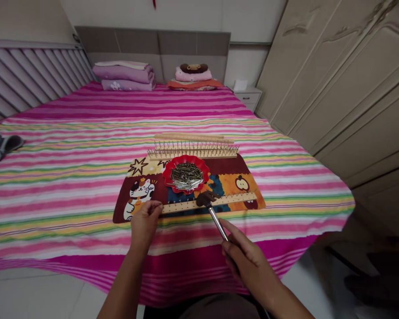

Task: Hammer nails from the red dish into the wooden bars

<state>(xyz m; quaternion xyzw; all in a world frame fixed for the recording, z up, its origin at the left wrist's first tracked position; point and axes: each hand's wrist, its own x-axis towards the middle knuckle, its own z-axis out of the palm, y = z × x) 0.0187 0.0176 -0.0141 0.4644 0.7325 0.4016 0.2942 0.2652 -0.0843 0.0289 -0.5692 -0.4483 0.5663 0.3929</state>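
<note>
In my right hand (241,252) is a claw hammer (217,221) with a shiny metal handle, its dark head over the middle of a narrow wooden strip (186,205). Small nails stand in a row along this strip. My left hand (146,219) is closed in a pinch at the strip's left end; what lies between its fingertips is too small to make out. Just beyond the strip, a red scalloped bowl (168,179) holds a heap of loose nails (186,175). The strip and bowl lie on a patterned mat (121,208) with a cat picture.
Behind the bowl sit wooden strips bristling with upright nails (194,150), and plain wooden strips (189,136) lie farther back. A striped sheet covers the bed (69,177). Folded bedding (126,75) is by the headboard; a wardrobe (335,75) stands right.
</note>
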